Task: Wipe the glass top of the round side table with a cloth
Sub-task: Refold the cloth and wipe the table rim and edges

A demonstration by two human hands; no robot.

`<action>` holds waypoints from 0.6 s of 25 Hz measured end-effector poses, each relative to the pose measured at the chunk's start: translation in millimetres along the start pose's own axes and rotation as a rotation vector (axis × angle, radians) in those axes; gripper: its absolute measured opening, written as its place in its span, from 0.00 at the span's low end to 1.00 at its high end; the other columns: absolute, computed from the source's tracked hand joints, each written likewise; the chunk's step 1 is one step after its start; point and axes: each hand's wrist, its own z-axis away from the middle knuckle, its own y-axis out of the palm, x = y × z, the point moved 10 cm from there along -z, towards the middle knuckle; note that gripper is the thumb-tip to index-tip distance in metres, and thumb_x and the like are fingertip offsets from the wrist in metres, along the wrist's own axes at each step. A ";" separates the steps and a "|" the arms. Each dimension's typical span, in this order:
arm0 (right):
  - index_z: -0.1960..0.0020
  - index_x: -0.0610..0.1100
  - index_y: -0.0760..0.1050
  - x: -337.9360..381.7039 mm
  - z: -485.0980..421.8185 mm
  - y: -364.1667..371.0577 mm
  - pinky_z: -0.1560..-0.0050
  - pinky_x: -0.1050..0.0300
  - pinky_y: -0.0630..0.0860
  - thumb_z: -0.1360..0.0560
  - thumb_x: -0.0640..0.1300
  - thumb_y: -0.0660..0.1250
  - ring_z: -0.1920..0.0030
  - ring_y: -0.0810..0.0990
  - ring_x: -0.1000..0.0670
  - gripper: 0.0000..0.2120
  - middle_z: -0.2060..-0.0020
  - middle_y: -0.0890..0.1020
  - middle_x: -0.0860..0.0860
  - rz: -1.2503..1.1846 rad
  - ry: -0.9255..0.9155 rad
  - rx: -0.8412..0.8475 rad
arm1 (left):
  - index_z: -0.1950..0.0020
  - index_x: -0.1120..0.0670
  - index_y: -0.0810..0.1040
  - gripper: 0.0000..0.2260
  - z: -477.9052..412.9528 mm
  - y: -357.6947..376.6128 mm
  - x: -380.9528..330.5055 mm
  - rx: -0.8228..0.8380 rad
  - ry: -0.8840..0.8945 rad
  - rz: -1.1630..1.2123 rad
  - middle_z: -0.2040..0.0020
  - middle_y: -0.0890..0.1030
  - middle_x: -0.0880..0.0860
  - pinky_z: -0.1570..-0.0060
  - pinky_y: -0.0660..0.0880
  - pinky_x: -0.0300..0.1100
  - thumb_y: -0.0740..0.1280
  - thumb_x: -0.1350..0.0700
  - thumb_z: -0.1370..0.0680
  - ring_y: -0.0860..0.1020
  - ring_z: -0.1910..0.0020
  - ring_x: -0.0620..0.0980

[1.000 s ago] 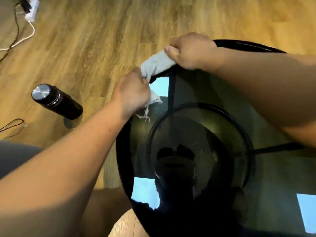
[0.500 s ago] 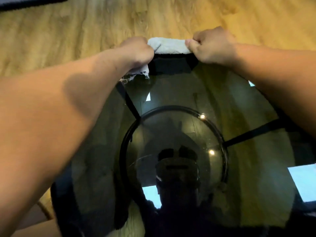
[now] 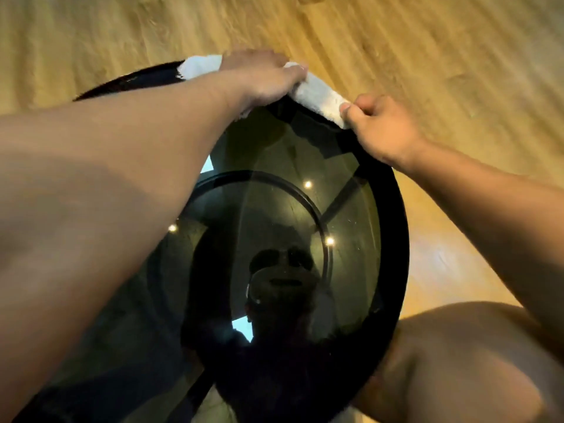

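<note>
At the far rim of the round table point(image 3: 393, 239), left hand point(image 3: 262, 77) presses flat on the white cloth point(image 3: 317, 96), right hand point(image 3: 381, 129) pinches its other end. Cloth's stretched along the edge; the glass top point(image 3: 351, 215) looks mostly unwiped (specks show), so I'd judge it early. No containers anywhere.

Home interior: wood-plank floor point(image 3: 427, 41), round glass side table point(image 3: 393, 239).
</note>
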 end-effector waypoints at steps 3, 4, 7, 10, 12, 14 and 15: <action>0.64 0.43 0.72 -24.0 48.7 -11.6 0.64 0.57 0.60 0.21 0.52 0.59 0.57 0.75 0.44 0.17 0.67 0.75 0.46 -0.009 0.140 -0.063 | 0.29 0.51 0.71 0.31 11.5 8.4 -42.5 0.047 0.069 -0.102 0.28 0.71 0.58 0.35 0.63 0.54 0.48 0.33 0.22 0.67 0.29 0.62; 0.64 0.44 0.71 -32.5 67.7 -14.2 0.62 0.58 0.60 0.21 0.53 0.59 0.56 0.75 0.43 0.17 0.67 0.76 0.46 -0.032 0.187 -0.082 | 0.28 0.51 0.71 0.32 18.2 13.3 -61.5 0.068 0.113 -0.148 0.27 0.70 0.57 0.34 0.62 0.54 0.48 0.33 0.22 0.66 0.28 0.61; 0.66 0.45 0.73 -56.4 127.4 -15.6 0.60 0.55 0.67 0.24 0.52 0.59 0.55 0.78 0.41 0.16 0.67 0.80 0.43 -0.145 0.330 -0.130 | 0.26 0.49 0.68 0.31 48.7 31.2 -118.5 0.135 0.293 -0.213 0.23 0.65 0.56 0.29 0.57 0.54 0.48 0.34 0.22 0.62 0.25 0.58; 0.67 0.46 0.72 -59.0 183.4 -15.1 0.58 0.51 0.72 0.23 0.51 0.60 0.58 0.79 0.41 0.16 0.65 0.81 0.41 -0.238 0.413 -0.256 | 0.27 0.49 0.69 0.29 80.1 35.7 -147.1 0.180 0.392 -0.196 0.26 0.67 0.55 0.30 0.59 0.55 0.51 0.38 0.23 0.62 0.26 0.56; 0.67 0.45 0.67 -51.5 221.2 -11.9 0.60 0.50 0.69 0.21 0.49 0.60 0.61 0.75 0.41 0.17 0.66 0.77 0.42 -0.292 0.476 -0.326 | 0.27 0.47 0.68 0.27 107.4 42.6 -164.6 0.216 0.444 -0.206 0.25 0.67 0.53 0.31 0.60 0.57 0.52 0.39 0.23 0.60 0.25 0.55; 0.66 0.44 0.64 -46.7 256.4 -2.4 0.60 0.50 0.65 0.21 0.47 0.59 0.61 0.71 0.42 0.16 0.69 0.72 0.46 -0.312 0.553 -0.346 | 0.27 0.46 0.68 0.25 145.7 56.8 -187.1 0.245 0.528 -0.221 0.24 0.66 0.51 0.30 0.59 0.56 0.52 0.41 0.22 0.57 0.23 0.54; 0.65 0.42 0.65 -44.0 273.0 2.8 0.60 0.49 0.66 0.21 0.47 0.60 0.61 0.71 0.42 0.15 0.69 0.72 0.45 -0.323 0.582 -0.350 | 0.27 0.47 0.68 0.24 168.2 62.3 -195.9 0.242 0.570 -0.220 0.24 0.66 0.51 0.30 0.58 0.56 0.52 0.41 0.21 0.56 0.22 0.53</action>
